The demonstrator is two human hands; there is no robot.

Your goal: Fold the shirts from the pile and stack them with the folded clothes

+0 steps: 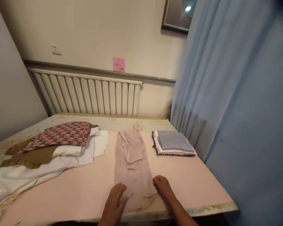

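A pale pink shirt (135,175) lies lengthwise on the pink cloth (80,191), its sides and a sleeve folded inward into a long strip. My left hand (115,199) rests at the shirt's lower left edge, fingers stretched out over the fabric and thumb apart. At the lower right edge, my right hand (162,185) is closed in a pinch on the shirt's border. The far end of the shirt, with its collar area, points toward the wall.
To the left is a loose pile of clothes: a red patterned garment (68,135), a brown one (35,157) and white ones (70,161). On the right sits a stack of folded clothes (174,141) beside a blue curtain (217,94). A radiator (89,94) stands behind the table.
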